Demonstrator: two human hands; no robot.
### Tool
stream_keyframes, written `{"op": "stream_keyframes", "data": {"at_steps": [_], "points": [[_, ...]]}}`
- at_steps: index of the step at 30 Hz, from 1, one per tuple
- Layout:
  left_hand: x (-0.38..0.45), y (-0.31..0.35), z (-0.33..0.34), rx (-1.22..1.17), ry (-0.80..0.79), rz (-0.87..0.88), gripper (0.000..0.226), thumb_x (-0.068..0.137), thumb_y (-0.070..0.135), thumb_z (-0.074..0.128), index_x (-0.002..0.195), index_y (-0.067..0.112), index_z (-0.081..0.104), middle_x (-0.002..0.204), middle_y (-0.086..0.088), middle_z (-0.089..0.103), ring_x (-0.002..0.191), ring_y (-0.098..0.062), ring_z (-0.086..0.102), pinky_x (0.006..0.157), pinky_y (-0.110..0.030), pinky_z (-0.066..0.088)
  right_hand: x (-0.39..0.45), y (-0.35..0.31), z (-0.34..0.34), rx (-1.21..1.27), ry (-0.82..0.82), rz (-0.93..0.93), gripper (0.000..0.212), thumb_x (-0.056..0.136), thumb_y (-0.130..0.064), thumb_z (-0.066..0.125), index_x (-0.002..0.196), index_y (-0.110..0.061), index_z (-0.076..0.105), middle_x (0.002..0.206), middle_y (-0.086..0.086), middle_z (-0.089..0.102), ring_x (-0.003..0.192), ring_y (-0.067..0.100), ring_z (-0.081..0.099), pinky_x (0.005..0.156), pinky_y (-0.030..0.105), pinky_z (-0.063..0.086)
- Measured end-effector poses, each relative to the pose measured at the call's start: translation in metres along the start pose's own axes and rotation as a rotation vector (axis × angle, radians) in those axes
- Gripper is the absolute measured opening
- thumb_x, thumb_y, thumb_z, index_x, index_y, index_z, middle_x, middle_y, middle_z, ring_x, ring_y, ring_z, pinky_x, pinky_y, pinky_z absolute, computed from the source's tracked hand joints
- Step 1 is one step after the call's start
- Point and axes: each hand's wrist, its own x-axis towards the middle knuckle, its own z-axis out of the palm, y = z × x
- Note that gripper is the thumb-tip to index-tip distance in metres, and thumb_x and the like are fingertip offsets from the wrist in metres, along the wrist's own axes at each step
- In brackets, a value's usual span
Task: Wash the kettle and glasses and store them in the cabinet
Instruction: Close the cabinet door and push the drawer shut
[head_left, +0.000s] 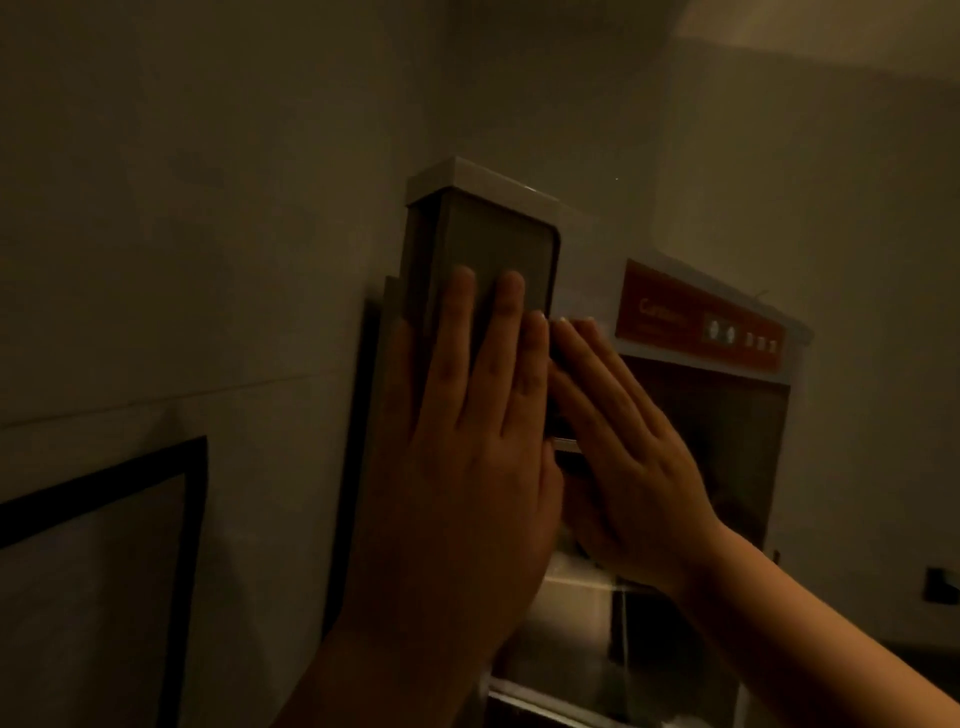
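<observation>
The scene is dim. A white cabinet (701, 332) with a red control panel and a dark glass front stands at the right. Its door (498, 234), a dark panel with rounded corners, stands swung out to the left, seen nearly edge-on. My left hand (467, 447) lies flat on the door's face, fingers pointing up. My right hand (623, 457) is flat beside it, fingers touching the door's edge by a metal handle (566, 443). Neither hand holds anything. No kettle or glasses are in view.
A pale wall fills the left and top. A black-framed panel (192, 519) sits at the lower left. Below the hands a lit shelf or ledge (571, 587) shows inside the cabinet. A small dark wall fitting (940, 584) is at the far right.
</observation>
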Motion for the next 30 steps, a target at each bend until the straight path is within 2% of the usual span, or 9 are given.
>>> {"op": "stream_keyframes", "data": {"at_steps": [5,9,12,15,17,21,27,30], "points": [[-0.004,-0.004,0.027,-0.037,-0.057,-0.024,0.063,0.099,0.045,0.013,0.147,0.023,-0.022,0.15,-0.004,-0.036,0.136,-0.024,-0.035,0.113,-0.051,-0.01,-0.023,0.013,0.031,-0.099,-0.114,0.07,0.06,0.096,-0.032,0.042,0.147,-0.009,0.021,0.156,0.011,0.014,0.144,0.032,0.014,0.115,0.047,0.022],[-0.005,-0.005,0.054,-0.081,-0.104,-0.058,0.061,0.101,0.041,0.014,0.146,0.023,-0.022,0.15,-0.002,-0.036,0.136,-0.021,-0.036,0.105,-0.043,-0.03,-0.05,0.024,0.051,-0.218,-0.254,0.144,0.066,0.093,-0.036,0.043,0.149,-0.016,0.016,0.158,0.007,0.01,0.145,0.026,0.009,0.116,0.046,0.019],[-0.003,-0.005,0.092,-0.12,-0.098,-0.079,0.062,0.101,0.043,0.017,0.147,0.025,-0.02,0.15,-0.001,-0.035,0.135,-0.021,-0.036,0.102,-0.042,-0.032,-0.071,0.032,0.063,-0.262,-0.365,0.192,0.068,0.091,-0.037,0.045,0.149,-0.018,0.017,0.158,0.008,0.01,0.145,0.025,0.006,0.115,0.045,0.017],[-0.003,-0.002,0.135,-0.122,-0.079,-0.08,0.065,0.099,0.045,0.023,0.149,0.025,-0.013,0.152,-0.003,-0.031,0.135,-0.024,-0.035,0.103,-0.043,-0.032,-0.093,0.041,0.077,-0.251,-0.409,0.23,0.07,0.089,-0.035,0.053,0.148,-0.018,0.02,0.156,0.011,0.015,0.145,0.027,0.009,0.113,0.046,0.023],[-0.004,-0.001,0.165,-0.145,-0.072,-0.078,0.068,0.097,0.046,0.031,0.151,0.023,-0.003,0.153,-0.005,-0.024,0.136,-0.025,-0.031,0.106,-0.047,-0.027,-0.109,0.047,0.085,-0.261,-0.441,0.254,0.074,0.086,-0.036,0.056,0.147,-0.018,0.021,0.156,0.012,0.017,0.144,0.028,0.01,0.112,0.047,0.025],[-0.01,0.001,0.216,-0.125,-0.148,-0.038,0.078,0.09,0.056,0.037,0.151,0.023,0.001,0.157,-0.008,-0.017,0.143,-0.029,-0.017,0.115,-0.056,0.003,-0.144,0.064,0.1,-0.298,-0.569,0.302,0.088,0.078,-0.038,0.068,0.148,-0.019,0.02,0.157,0.012,0.011,0.145,0.028,0.006,0.113,0.047,0.019],[-0.019,0.001,0.267,-0.151,-0.242,-0.024,0.091,0.084,0.056,0.05,0.151,0.021,-0.001,0.157,-0.008,-0.016,0.144,-0.029,-0.014,0.113,-0.057,0.012,-0.187,0.085,0.112,-0.35,-0.686,0.353,0.089,0.079,-0.038,0.063,0.151,-0.023,0.012,0.159,0.009,0.0,0.145,0.028,0.0,0.115,0.049,0.013],[-0.021,0.002,0.278,-0.121,-0.233,-0.024,0.098,0.081,0.055,0.057,0.151,0.018,-0.001,0.157,-0.011,-0.014,0.144,-0.032,-0.012,0.112,-0.059,0.014,-0.195,0.087,0.119,-0.345,-0.656,0.361,0.09,0.08,-0.036,0.063,0.151,-0.024,0.009,0.159,0.008,-0.001,0.145,0.029,0.0,0.117,0.045,0.005]]}}
